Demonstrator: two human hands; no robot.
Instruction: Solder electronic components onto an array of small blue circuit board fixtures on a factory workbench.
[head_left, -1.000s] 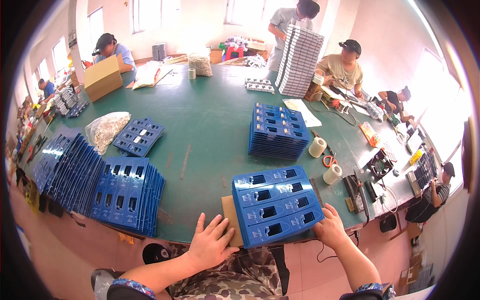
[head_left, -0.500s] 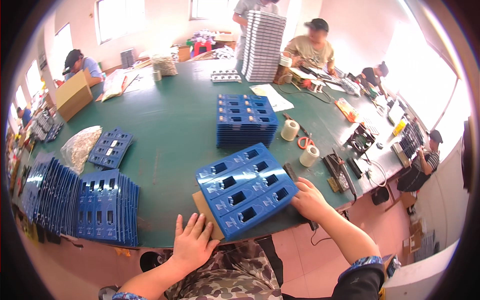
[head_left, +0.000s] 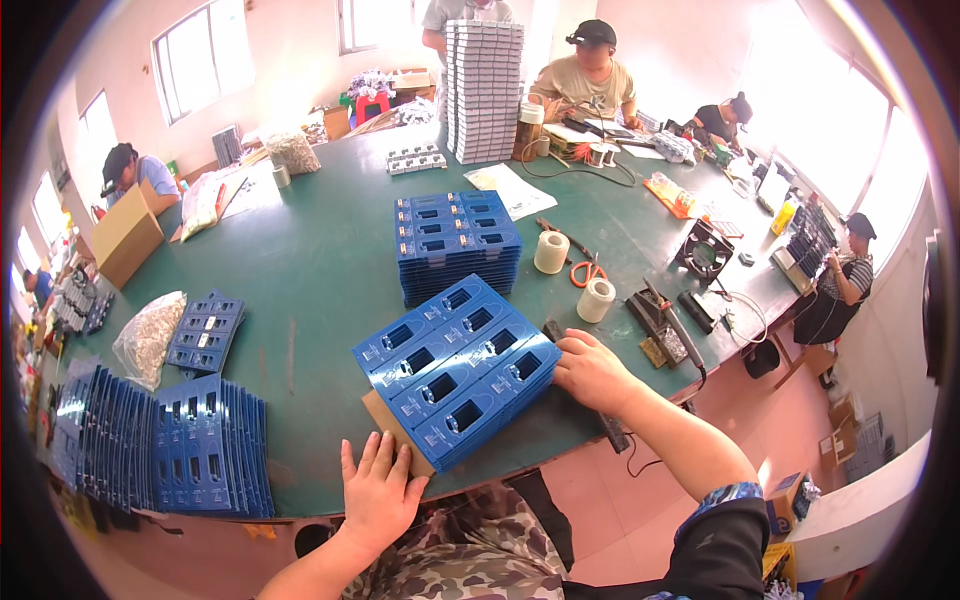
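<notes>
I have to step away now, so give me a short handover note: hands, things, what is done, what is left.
Left hand: open, flat at the near edge of the cardboard sheet.
Right hand: pressed against the right end of the blue tray stack.
Done: the stack sits on the cardboard at the near table edge.
Left: another tray stack waits behind; upright trays stand on the left.

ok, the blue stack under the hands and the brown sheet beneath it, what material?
Blue stack: looks like thin moulded plastic trays, glossy, with formed pockets and sharp uniform edges. Brown sheet: probably cardboard, matte tan, flat, no sheen. Neither can be confirmed from look alone.
</notes>
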